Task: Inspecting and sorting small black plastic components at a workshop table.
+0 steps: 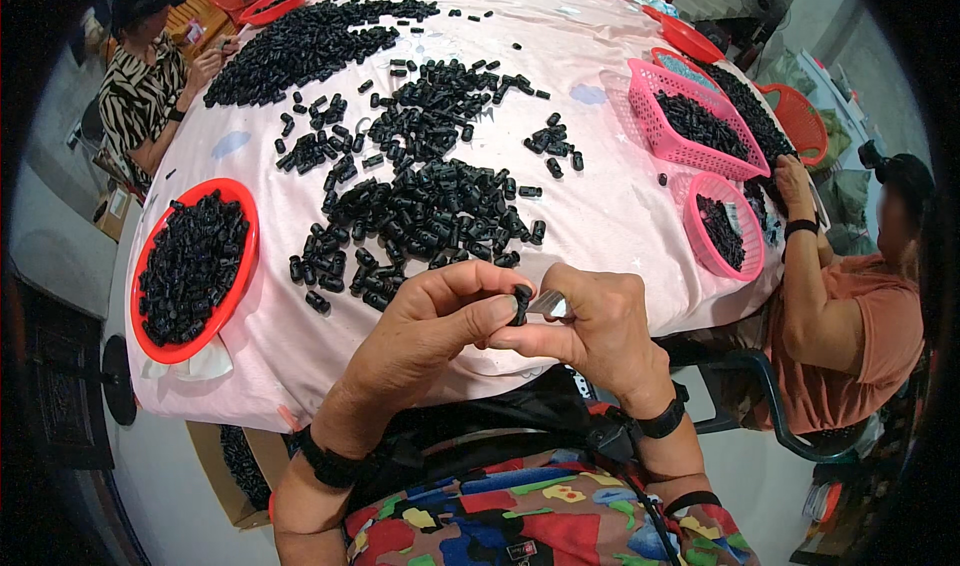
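Note:
Near the table's front edge, my left hand pinches a small black plastic part between thumb and fingertips. My right hand is closed round a short metal blade, its bright flat end close against the part. Most of the blade's handle is hidden in my fist. Just beyond my hands, a loose heap of black cylindrical parts spreads over the pink tablecloth. Left of it stands a red oval tray filled with similar parts.
On the right are a pink rectangular basket and a smaller pink basket, both holding black pieces. A larger black pile lies far left. Co-workers sit left and right. A cardboard box stands below the table.

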`<state>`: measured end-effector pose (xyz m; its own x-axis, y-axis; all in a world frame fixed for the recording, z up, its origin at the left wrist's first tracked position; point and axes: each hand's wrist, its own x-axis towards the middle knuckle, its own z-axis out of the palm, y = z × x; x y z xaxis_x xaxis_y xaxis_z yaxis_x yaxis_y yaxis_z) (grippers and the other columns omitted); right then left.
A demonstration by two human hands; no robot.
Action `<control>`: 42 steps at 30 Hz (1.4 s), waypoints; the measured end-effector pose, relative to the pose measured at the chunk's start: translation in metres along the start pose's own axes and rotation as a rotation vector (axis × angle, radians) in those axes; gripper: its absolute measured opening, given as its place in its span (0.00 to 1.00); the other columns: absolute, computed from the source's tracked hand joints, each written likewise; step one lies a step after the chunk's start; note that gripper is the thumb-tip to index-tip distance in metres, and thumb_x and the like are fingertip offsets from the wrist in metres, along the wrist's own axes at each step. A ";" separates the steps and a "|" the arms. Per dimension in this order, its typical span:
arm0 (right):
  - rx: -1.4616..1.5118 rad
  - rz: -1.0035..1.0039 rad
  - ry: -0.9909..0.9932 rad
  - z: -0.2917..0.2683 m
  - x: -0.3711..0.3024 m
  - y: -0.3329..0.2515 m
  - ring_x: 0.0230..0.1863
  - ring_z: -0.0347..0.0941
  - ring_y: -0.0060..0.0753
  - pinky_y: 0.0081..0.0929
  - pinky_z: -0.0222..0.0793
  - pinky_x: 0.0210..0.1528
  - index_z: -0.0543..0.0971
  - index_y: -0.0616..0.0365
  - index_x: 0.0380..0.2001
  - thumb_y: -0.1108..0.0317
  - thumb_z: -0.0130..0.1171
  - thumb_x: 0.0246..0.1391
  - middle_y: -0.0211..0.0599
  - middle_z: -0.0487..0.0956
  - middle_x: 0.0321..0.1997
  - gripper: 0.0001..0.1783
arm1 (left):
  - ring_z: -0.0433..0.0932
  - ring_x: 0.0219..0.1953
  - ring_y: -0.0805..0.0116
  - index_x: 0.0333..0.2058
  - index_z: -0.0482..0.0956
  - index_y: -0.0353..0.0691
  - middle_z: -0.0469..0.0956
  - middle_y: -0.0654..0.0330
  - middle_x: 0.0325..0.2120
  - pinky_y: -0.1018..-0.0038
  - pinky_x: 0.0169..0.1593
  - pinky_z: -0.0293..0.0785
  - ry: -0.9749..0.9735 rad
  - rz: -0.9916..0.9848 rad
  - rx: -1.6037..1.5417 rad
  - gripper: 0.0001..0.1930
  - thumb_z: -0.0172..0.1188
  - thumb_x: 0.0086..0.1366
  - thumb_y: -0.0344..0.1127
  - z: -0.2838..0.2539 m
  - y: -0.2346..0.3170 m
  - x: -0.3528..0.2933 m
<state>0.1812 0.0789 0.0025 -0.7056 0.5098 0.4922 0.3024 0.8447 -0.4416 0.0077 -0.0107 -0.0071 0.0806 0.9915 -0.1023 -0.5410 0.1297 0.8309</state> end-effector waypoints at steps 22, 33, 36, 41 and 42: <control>0.458 0.091 0.051 -0.005 0.000 -0.007 0.25 0.77 0.23 0.18 0.69 0.26 0.78 0.63 0.35 0.74 0.63 0.44 0.37 0.80 0.28 0.12 | 0.72 0.32 0.81 0.47 0.70 0.38 0.73 0.66 0.30 0.84 0.38 0.69 -0.075 -0.034 -0.107 0.14 0.55 0.65 0.36 -0.004 0.008 0.002; 0.418 0.073 0.085 -0.004 0.001 -0.013 0.24 0.78 0.23 0.17 0.71 0.25 0.77 0.61 0.30 0.70 0.69 0.42 0.36 0.80 0.27 0.13 | 0.74 0.34 0.80 0.45 0.73 0.34 0.77 0.61 0.35 0.84 0.38 0.71 -0.045 0.096 -0.044 0.13 0.56 0.64 0.34 -0.004 -0.002 0.004; 0.405 0.073 0.138 -0.004 0.002 -0.016 0.24 0.78 0.24 0.17 0.71 0.25 0.78 0.61 0.33 0.71 0.69 0.41 0.37 0.81 0.28 0.14 | 0.75 0.36 0.78 0.45 0.73 0.35 0.77 0.60 0.36 0.83 0.39 0.73 -0.072 0.086 -0.028 0.13 0.56 0.65 0.34 -0.007 -0.001 0.004; 0.403 -0.090 0.187 0.005 0.004 -0.010 0.15 0.69 0.16 0.13 0.61 0.17 0.79 0.59 0.38 0.73 0.70 0.37 0.32 0.80 0.25 0.20 | 0.77 0.38 0.75 0.47 0.72 0.34 0.77 0.61 0.36 0.80 0.43 0.74 -0.072 0.070 -0.099 0.13 0.54 0.65 0.32 -0.007 -0.007 0.004; 0.366 -0.132 0.199 0.006 0.003 -0.007 0.15 0.70 0.18 0.14 0.62 0.17 0.79 0.59 0.39 0.75 0.69 0.36 0.32 0.79 0.24 0.20 | 0.77 0.39 0.75 0.47 0.72 0.34 0.77 0.61 0.36 0.80 0.44 0.74 -0.057 0.069 -0.101 0.13 0.53 0.65 0.32 -0.007 -0.007 0.004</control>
<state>0.1728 0.0734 0.0025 -0.5745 0.4529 0.6818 -0.0546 0.8099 -0.5840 0.0062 -0.0071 -0.0172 0.0860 0.9962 -0.0127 -0.6280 0.0641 0.7756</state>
